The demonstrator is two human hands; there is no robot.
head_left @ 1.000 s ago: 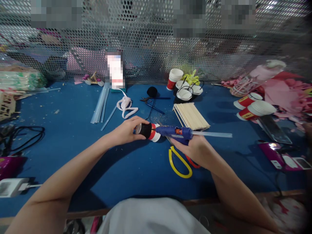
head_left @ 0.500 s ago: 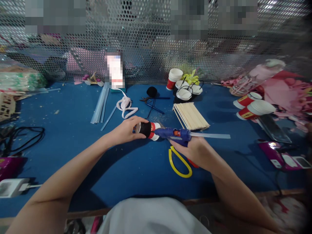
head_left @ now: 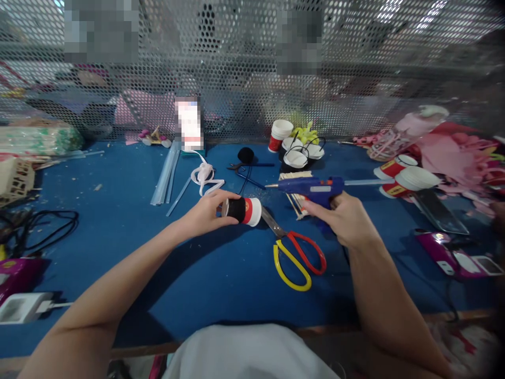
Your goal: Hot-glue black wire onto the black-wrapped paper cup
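My left hand [head_left: 209, 212] is closed round a paper cup [head_left: 253, 211] lying on its side; the cup is red and white, with a black band around its lower part. In my right hand [head_left: 347, 216] is a blue glue gun [head_left: 311, 189], its nozzle pointing left and a clear glue stick [head_left: 363, 182] poking out of its back. The nozzle is apart from the cup. Just right of the cup lie scissors [head_left: 281, 231] with one yellow and one red handle. Black cord runs from the cup's side towards a ball of black yarn [head_left: 245, 155].
Pliers [head_left: 256, 181], white ribbon [head_left: 204, 172] and clear glue sticks [head_left: 165, 173] lie behind my hands. Wooden sticks [head_left: 295, 202] sit partly under the glue gun. Several cups [head_left: 281, 134] stand at the back; more lie right beside a dark phone [head_left: 442, 210]. A perforated metal screen [head_left: 236, 79] closes the back.
My right hand has drawn the glue gun away from the cup, to the right and upward. The scissors' red handle and blades are now uncovered. My left hand keeps holding the cup.
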